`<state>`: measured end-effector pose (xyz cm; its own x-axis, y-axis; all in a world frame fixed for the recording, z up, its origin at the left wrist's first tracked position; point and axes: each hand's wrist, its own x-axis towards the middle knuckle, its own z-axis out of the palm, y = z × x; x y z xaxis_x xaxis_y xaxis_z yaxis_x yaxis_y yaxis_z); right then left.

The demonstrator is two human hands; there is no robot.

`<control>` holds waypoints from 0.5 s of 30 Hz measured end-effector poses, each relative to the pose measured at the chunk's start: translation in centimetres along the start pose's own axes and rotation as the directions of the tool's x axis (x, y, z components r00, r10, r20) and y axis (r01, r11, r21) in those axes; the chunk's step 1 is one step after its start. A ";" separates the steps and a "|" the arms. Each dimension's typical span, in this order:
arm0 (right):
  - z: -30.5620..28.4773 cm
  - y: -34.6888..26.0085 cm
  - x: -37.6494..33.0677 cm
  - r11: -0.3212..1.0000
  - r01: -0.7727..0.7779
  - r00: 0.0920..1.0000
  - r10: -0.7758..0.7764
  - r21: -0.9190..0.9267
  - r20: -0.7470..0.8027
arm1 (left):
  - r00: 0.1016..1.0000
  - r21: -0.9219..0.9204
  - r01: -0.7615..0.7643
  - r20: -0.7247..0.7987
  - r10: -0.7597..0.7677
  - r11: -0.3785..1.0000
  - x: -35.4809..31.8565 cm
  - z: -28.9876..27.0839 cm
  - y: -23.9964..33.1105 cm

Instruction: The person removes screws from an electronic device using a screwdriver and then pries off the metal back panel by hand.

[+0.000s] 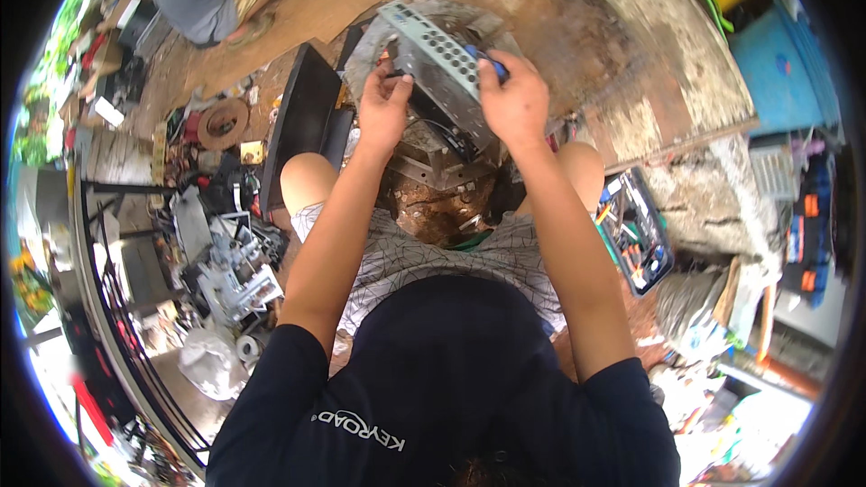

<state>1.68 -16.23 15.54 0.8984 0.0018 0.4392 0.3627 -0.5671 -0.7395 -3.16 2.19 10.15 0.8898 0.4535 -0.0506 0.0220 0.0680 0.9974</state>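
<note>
A flat black screen panel (300, 122) stands on edge on the ground just left of the person's left knee, rectangular and dark, its face blank. A white plastic bag (209, 359) lies crumpled at the lower left, beside scrap metal. No labels or signs can be made out among the clutter.

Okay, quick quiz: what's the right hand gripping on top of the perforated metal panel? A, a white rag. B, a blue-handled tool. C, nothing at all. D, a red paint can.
B: the right hand is closed around a blue-handled tool at the upper edge of the metal panel, while the left hand steadies the panel's other side.
</note>
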 end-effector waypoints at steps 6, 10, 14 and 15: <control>-1.1 -0.1 1.7 0.990 0.080 0.962 -0.047 -0.115 0.268 | 0.977 0.124 0.129 0.156 -0.148 0.984 -3.1 -0.8 -9.1; -1.5 0.1 2.6 0.987 0.115 0.926 -0.065 -0.113 0.372 | 0.936 0.228 0.214 0.230 -0.266 0.950 -6.5 0.1 -10.7; -0.9 -0.3 2.2 0.970 0.200 0.929 -0.142 -0.139 0.342 | 0.922 0.232 0.201 0.285 -0.264 0.952 -7.1 0.0 -12.6; -0.8 0.0 2.3 0.982 0.131 0.932 -0.075 -0.138 0.354 | 0.925 0.241 0.198 0.276 -0.262 0.950 -6.9 -0.2 -12.8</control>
<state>3.57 -16.86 16.96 0.8982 0.3353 0.2842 0.4394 -0.6705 -0.5978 -9.67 -1.65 -2.29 0.9428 0.1568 -0.2942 0.3064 -0.0597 0.9500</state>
